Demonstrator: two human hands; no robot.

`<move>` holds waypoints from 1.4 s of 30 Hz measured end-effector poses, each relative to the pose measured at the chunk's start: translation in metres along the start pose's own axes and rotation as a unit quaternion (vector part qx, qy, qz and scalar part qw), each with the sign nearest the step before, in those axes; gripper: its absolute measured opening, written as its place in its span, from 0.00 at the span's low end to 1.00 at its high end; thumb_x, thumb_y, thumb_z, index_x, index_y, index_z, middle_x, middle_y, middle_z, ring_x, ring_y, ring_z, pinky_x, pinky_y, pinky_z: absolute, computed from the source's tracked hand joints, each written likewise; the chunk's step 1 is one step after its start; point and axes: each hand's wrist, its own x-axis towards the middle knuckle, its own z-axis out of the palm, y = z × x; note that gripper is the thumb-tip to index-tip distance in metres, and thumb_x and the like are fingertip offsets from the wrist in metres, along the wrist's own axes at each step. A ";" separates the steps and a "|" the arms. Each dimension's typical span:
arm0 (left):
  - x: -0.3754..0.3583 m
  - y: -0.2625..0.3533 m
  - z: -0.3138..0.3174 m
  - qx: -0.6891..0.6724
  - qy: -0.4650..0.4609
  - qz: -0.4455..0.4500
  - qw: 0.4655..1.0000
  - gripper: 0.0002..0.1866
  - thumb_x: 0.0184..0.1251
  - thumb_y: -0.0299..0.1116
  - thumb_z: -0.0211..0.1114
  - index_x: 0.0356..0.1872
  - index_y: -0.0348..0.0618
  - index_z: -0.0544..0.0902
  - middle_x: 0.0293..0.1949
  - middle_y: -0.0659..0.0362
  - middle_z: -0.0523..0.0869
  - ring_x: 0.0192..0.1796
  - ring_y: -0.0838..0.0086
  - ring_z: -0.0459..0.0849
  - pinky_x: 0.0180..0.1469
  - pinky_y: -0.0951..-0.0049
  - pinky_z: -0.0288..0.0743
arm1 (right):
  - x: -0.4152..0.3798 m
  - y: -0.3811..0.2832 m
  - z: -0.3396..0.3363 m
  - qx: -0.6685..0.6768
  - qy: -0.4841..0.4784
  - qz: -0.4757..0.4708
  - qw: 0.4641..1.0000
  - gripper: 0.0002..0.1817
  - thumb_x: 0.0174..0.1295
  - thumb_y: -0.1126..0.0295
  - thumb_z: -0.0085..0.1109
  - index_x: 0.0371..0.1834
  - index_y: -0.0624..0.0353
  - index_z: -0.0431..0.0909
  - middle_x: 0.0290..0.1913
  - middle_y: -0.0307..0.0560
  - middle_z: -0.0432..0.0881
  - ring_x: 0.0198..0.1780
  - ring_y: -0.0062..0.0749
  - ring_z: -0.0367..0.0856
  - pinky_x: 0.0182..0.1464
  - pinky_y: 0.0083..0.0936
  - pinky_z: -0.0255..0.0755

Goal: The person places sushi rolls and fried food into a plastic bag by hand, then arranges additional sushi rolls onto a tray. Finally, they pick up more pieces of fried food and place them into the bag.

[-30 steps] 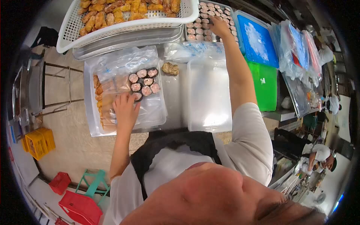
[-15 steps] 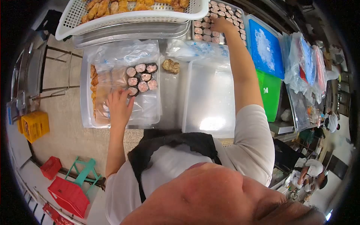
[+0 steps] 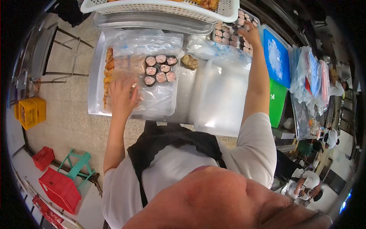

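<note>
My left hand (image 3: 122,97) lies with its fingers spread on the clear plastic sheet (image 3: 133,70) in the left tray (image 3: 169,108). It is left of several round seaweed-wrapped rolls (image 3: 161,77) with pink, meat-like filling, and apart from them. Brown fried pieces (image 3: 108,76) form a column along that tray's left side. At the upper right, my right hand (image 3: 249,34) reaches into a tray of similar rolls (image 3: 225,35). Its fingers are apart and its tips are among the rolls; no lifted roll can be made out.
A white perforated basket (image 3: 160,8) of fried food stands at the back. A crumpled brown lump (image 3: 189,62) sits between the trays. To the right are a translucent tray (image 3: 221,95), a blue lid (image 3: 276,57) and a green lid (image 3: 277,103). Other people work far right.
The view has shifted, so the table appears farther right. My left hand has come off the lower-left roll onto the sheet. My right hand has moved slightly right over its tray.
</note>
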 end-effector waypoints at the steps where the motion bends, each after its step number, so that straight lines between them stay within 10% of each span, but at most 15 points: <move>1: 0.001 -0.001 -0.003 -0.002 -0.002 0.007 1.000 0.15 0.61 0.36 0.72 0.50 0.51 0.85 0.57 0.56 0.81 0.61 0.55 0.75 0.62 0.53 0.65 | -0.003 0.003 -0.003 0.044 0.015 -0.005 0.999 0.44 0.44 0.50 0.79 0.69 0.48 0.75 0.56 0.64 0.82 0.57 0.51 0.81 0.57 0.44 0.76; 6: 0.010 -0.005 -0.016 -0.028 -0.021 0.026 0.999 0.16 0.61 0.35 0.72 0.50 0.50 0.85 0.60 0.53 0.80 0.63 0.53 0.75 0.64 0.53 0.66 | -0.088 -0.075 -0.061 0.218 -0.014 0.022 0.976 0.41 0.48 0.58 0.81 0.67 0.59 0.75 0.57 0.45 0.85 0.28 0.20 0.79 0.26 0.20 0.74; 8: 0.011 -0.007 -0.015 -0.029 -0.030 0.039 0.998 0.16 0.61 0.38 0.72 0.50 0.52 0.85 0.60 0.56 0.80 0.62 0.54 0.75 0.61 0.52 0.67 | -0.135 -0.120 -0.060 0.243 -0.061 -0.013 0.968 0.40 0.51 0.61 0.79 0.69 0.58 0.75 0.41 0.37 0.82 0.28 0.18 0.75 0.28 0.21 0.74; 13: 0.010 -0.009 0.001 -0.030 -0.111 0.118 0.986 0.22 0.55 0.39 0.76 0.53 0.53 0.85 0.72 0.51 0.71 0.76 0.51 0.63 0.72 0.44 0.58 | -0.234 -0.239 -0.018 0.241 -0.143 -0.271 0.921 0.39 0.50 0.68 0.78 0.69 0.56 0.74 0.54 0.45 0.83 0.50 0.32 0.83 0.46 0.27 0.81; 20: 0.012 -0.016 -0.004 -0.038 -0.144 0.146 0.978 0.29 0.49 0.39 0.80 0.56 0.53 0.84 0.77 0.50 0.63 0.82 0.50 0.52 0.78 0.36 0.44 | -0.282 -0.334 0.034 0.059 -0.366 -0.179 0.911 0.36 0.50 0.62 0.74 0.65 0.55 0.75 0.52 0.63 0.80 0.53 0.57 0.82 0.53 0.42 0.79; 32: 0.011 -0.015 0.008 -0.035 -0.155 0.164 0.974 0.22 0.49 0.38 0.79 0.46 0.48 0.82 0.75 0.48 0.64 0.82 0.48 0.51 0.77 0.31 0.41 | -0.304 -0.325 0.050 0.018 -0.228 -0.122 0.966 0.26 0.55 0.71 0.72 0.58 0.57 0.75 0.53 0.55 0.79 0.53 0.53 0.82 0.53 0.43 0.78; 42: 0.010 0.022 0.024 -0.061 -0.175 0.195 0.963 0.26 0.48 0.45 0.80 0.49 0.51 0.82 0.79 0.50 0.59 0.83 0.50 0.49 0.78 0.31 0.40 | -0.304 -0.306 0.062 -0.038 -0.067 -0.261 0.962 0.16 0.51 0.67 0.72 0.43 0.53 0.80 0.44 0.43 0.79 0.49 0.42 0.80 0.49 0.38 0.76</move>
